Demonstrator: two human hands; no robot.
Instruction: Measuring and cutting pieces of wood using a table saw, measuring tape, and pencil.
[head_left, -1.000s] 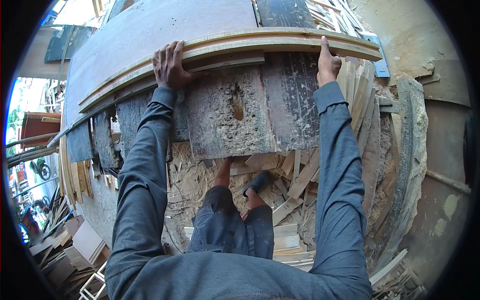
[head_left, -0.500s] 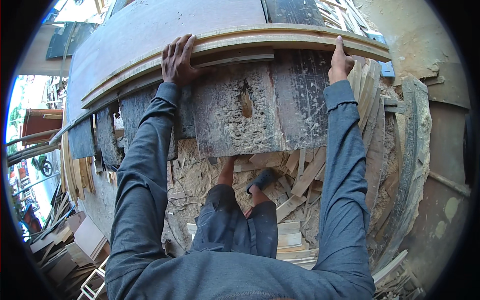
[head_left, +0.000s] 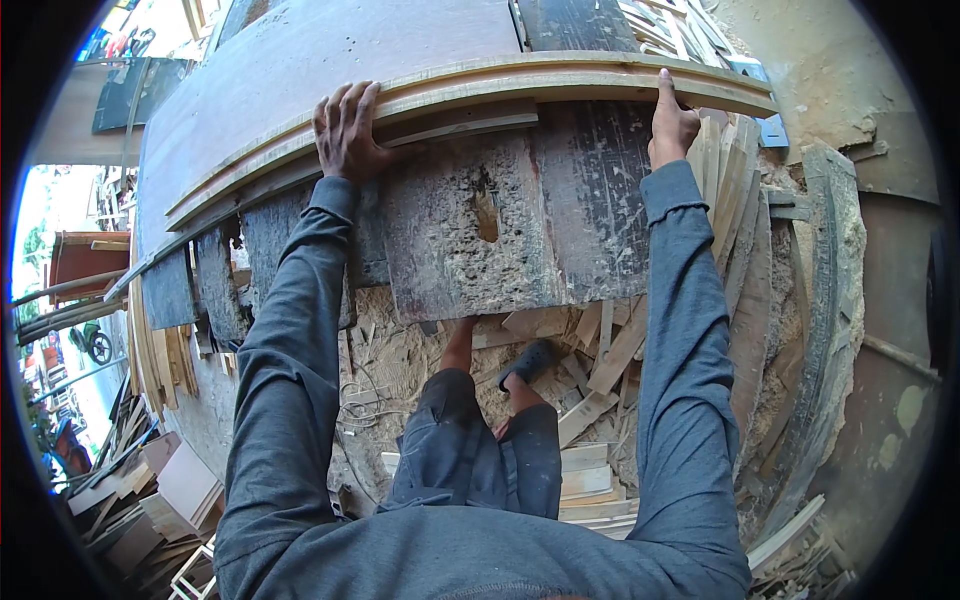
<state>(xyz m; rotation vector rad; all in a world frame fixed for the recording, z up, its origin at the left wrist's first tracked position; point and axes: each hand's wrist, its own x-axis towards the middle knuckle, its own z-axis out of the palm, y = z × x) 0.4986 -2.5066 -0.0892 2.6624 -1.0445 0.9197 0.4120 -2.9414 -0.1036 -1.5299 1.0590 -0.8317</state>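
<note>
The left hand [head_left: 348,135] is clasped over a long wooden piece [head_left: 510,80], its fingers laid across to the far edge and its thumb stretched along the near side. The same piece is gripped by the right hand [head_left: 675,130], with the thumb raised against it; the other fingers are largely hidden. The piece is held crosswise between the hands and runs out beyond both.

Almost nothing has changed over the last second: the view has drifted slightly, and the piece is kept in practically the same place over the bench. This suggests, as a judgement, that it is being steadied rather than carried.

Just to the right of the left hand, a shorter strip [head_left: 470,127] is seen along the near edge. A pale panel [head_left: 420,30] is spread beyond the hands. Between them, on the near side, a pitted dark board [head_left: 590,210] is exposed. Past the right hand, a blue object [head_left: 773,132] is partly covered by the piece's end.
</note>
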